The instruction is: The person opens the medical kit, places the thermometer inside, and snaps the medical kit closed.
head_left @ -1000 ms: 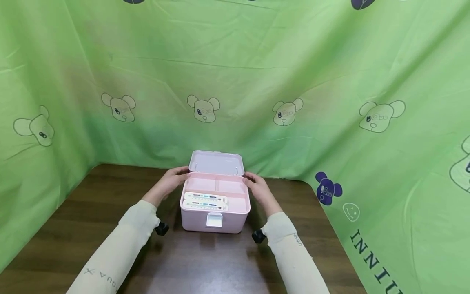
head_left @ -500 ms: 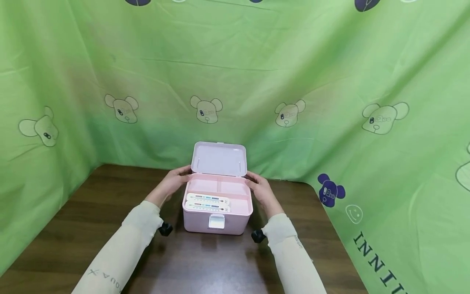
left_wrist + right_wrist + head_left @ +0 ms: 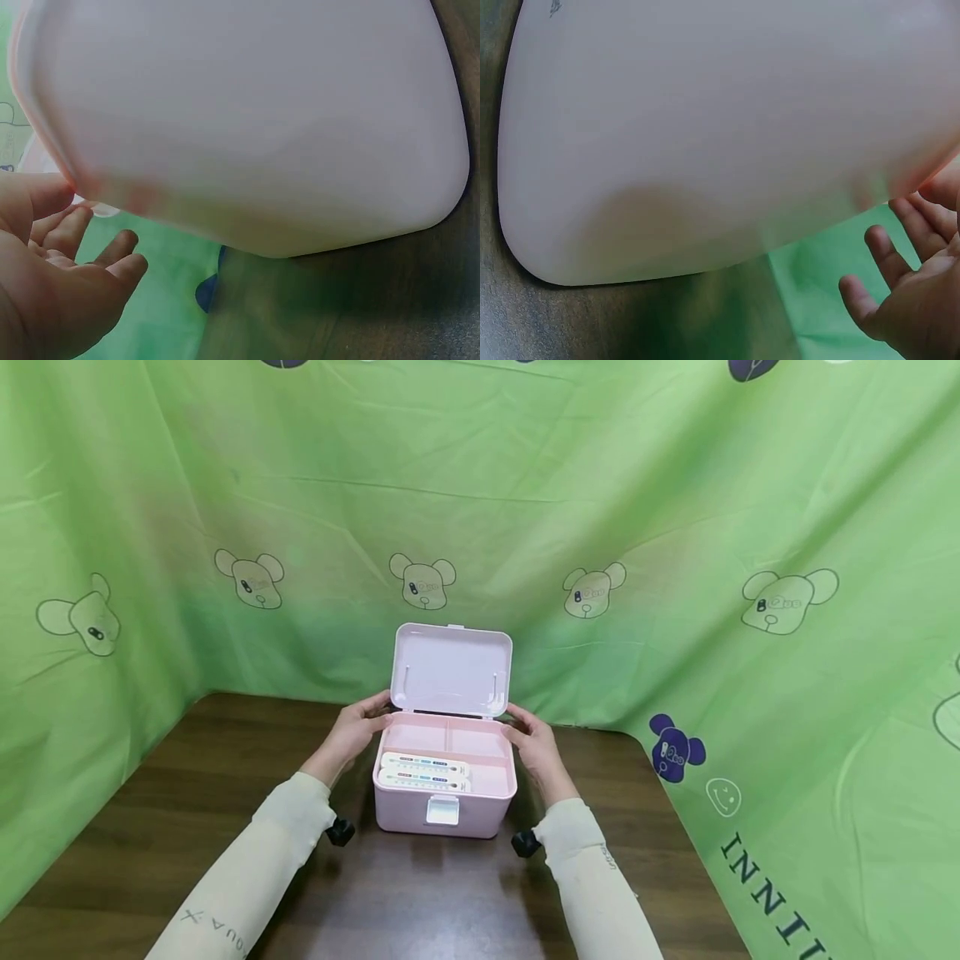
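Note:
A pink storage box (image 3: 435, 814) with a white front latch (image 3: 442, 810) stands on the table, its pale lid (image 3: 452, 668) tilted up and back on the hinges. In the box's pink divided tray lie two white strips (image 3: 424, 772) printed with scales, like thermometer cases. At the back left corner is my left hand (image 3: 348, 735), its thumb on the rim and its fingertips by the lid's lower edge. My right hand (image 3: 534, 747) mirrors it at the back right corner. In the left wrist view, the left hand's (image 3: 67, 277) other fingers hang loosely apart from the box wall (image 3: 247, 112).
The brown wooden table (image 3: 420, 910) ends close behind the box, where a green printed curtain (image 3: 480, 527) hangs. More curtain closes in the left and right sides. Dark wrist cameras (image 3: 341, 832) sit under both sleeves (image 3: 255, 852).
The lid has swung up from lying well back to a steeper angle, both hands' fingers beside its lower edge. The box itself and the strips stay put; the head view shifts slightly.

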The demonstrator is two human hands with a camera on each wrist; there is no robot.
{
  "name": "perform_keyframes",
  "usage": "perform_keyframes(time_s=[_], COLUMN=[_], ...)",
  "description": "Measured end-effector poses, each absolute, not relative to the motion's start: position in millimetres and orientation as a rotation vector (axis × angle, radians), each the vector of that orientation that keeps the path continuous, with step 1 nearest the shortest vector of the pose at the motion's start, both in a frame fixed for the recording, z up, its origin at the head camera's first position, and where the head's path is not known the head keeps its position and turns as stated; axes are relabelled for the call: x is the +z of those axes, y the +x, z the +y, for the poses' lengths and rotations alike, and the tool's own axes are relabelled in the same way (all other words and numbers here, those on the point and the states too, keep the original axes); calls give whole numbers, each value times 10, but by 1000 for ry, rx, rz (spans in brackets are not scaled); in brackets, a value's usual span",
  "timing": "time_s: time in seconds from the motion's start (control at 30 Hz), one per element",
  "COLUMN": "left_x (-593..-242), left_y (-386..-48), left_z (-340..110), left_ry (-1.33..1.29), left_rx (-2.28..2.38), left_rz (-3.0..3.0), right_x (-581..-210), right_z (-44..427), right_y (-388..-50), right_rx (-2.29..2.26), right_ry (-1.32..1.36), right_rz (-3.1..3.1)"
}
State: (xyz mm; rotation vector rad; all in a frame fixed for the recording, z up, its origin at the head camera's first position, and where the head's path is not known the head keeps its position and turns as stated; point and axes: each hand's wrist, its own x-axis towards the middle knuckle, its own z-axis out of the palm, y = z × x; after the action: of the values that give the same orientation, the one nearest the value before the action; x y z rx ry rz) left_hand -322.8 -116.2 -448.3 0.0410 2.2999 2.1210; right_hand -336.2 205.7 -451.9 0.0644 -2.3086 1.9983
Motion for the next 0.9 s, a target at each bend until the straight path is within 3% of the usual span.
perform_keyframes(time_s=[0.9], left_x=[-4426], left_y=[-3187], left_z=[-1138], left_ry=[-74], left_rx=[2279], left_rz=[2267], right_x=[-4444], right_z=[2058], right_y=[-3283], right_rx=[1813], right_ry=[78], right_rz=[-2286])
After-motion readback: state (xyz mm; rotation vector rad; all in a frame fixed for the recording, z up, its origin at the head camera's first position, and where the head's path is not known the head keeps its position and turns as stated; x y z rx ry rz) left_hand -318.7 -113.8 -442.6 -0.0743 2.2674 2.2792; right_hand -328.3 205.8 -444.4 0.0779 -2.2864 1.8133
